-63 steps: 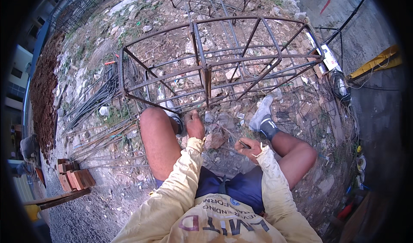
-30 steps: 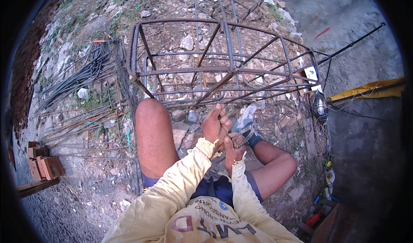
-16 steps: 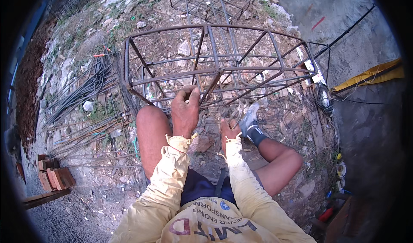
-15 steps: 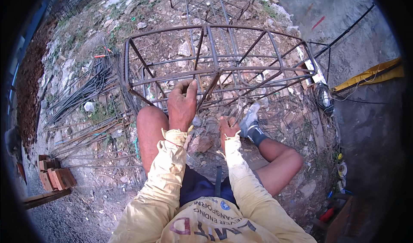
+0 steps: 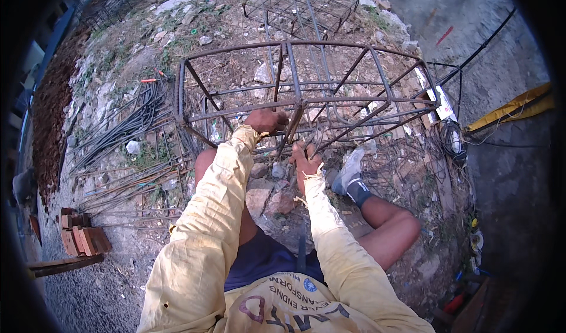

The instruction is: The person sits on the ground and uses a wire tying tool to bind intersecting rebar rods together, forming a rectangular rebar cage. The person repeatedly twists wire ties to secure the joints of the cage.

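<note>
A rusty rebar cage [image 5: 342,103] of long bars and square stirrups stands in front of me. My left hand [image 5: 266,121] is at its near side, under a lengthwise bar and beside the middle stirrup. The fingers are curled with the tips close to that stirrup; whatever they pinch is too small to make out. Lower and to the right, my right hand [image 5: 305,159] is closed, just below the bottom of the middle stirrup. A thin, dark metal hand tool [image 5: 319,137] appears to rise from its fingers; its exact kind is unclear.
Dark cut bars [image 5: 138,118] and rusty rods lie to the left. Bricks [image 5: 85,238] are stacked at the lower left. Another cage [image 5: 300,9] lies farther off. Rubble stones [image 5: 277,200] sit between my legs. To the right are coiled wire [image 5: 451,138] and yellow cloth [image 5: 510,108].
My left hand has moved right and reached in under the bar toward the middle stirrup. My right hand has risen slightly, closer to the stirrup's lower end. The view has shifted a little.
</note>
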